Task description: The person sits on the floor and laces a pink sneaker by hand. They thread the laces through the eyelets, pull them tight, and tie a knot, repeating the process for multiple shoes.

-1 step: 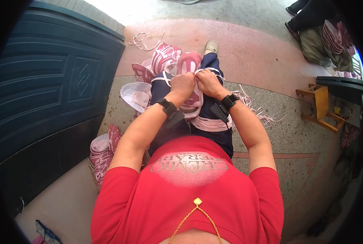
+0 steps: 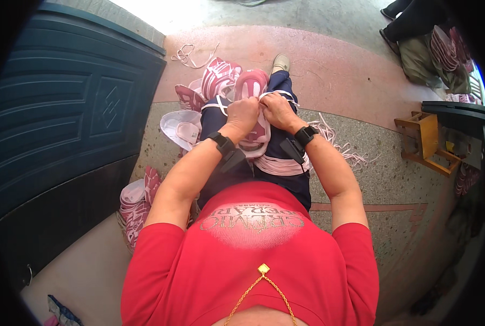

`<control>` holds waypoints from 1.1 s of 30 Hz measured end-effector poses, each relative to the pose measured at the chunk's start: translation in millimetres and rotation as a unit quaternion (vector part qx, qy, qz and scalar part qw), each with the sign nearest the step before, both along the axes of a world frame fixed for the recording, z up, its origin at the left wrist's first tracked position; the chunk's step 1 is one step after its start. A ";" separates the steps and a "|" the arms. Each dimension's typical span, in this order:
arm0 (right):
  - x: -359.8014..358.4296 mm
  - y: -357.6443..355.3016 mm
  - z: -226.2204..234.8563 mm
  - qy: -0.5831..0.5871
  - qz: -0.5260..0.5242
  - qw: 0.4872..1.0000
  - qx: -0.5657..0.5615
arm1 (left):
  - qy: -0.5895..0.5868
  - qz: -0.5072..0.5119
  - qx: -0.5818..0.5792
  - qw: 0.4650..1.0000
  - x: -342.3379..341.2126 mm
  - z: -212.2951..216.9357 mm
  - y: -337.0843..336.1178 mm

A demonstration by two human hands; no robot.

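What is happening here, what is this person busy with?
A seated person in a red shirt works on a pink shoe upper resting on the lap. The left hand and right hand meet over it, both pinching a white lace. More pink uppers lie stacked on the floor at the left, and loose laces at the right.
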State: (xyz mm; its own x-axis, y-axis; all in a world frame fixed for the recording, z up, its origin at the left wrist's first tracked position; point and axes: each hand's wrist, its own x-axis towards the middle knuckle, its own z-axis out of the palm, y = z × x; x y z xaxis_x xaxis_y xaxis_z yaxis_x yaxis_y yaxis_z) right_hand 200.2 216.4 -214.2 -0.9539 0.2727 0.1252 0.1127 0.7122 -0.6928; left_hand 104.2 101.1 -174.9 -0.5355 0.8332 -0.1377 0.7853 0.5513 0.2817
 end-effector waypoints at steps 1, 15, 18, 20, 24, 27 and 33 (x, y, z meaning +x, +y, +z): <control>0.3 -0.7 3.1 0.009 -0.007 1.000 -0.018 | 0.014 -0.013 -0.001 1.000 -0.2 -3.1 -2.0; 15.8 -72.1 60.8 0.132 0.100 0.986 0.018 | -0.358 -0.020 0.051 0.932 -57.0 63.1 -83.5; 14.8 -105.8 81.9 -0.019 0.221 0.973 -0.062 | -0.449 0.110 0.070 0.884 -69.1 62.3 -91.7; 5.4 -99.2 103.0 -0.106 0.224 0.959 -0.136 | -0.430 0.120 0.115 0.888 -64.0 52.6 -94.4; -39.1 -30.3 60.8 -0.092 0.035 0.994 -0.054 | -0.439 0.161 0.090 0.879 -55.4 41.2 -84.2; -43.7 -12.6 42.7 -0.106 0.106 0.987 0.062 | -0.444 0.179 0.099 0.873 -53.4 30.3 -77.5; -48.4 -5.6 11.2 -0.065 -0.037 0.995 -0.058 | -0.172 0.055 0.142 0.973 -57.9 11.9 -57.3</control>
State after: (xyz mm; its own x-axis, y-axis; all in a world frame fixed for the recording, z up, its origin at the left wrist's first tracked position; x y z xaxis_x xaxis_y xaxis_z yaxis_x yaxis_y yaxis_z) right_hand 151.8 210.8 -203.0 -0.9368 0.3481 -0.0354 0.2564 0.6142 -0.7463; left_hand 46.3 43.8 -163.0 -0.5874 0.8035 -0.0967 0.5580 0.4887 0.6707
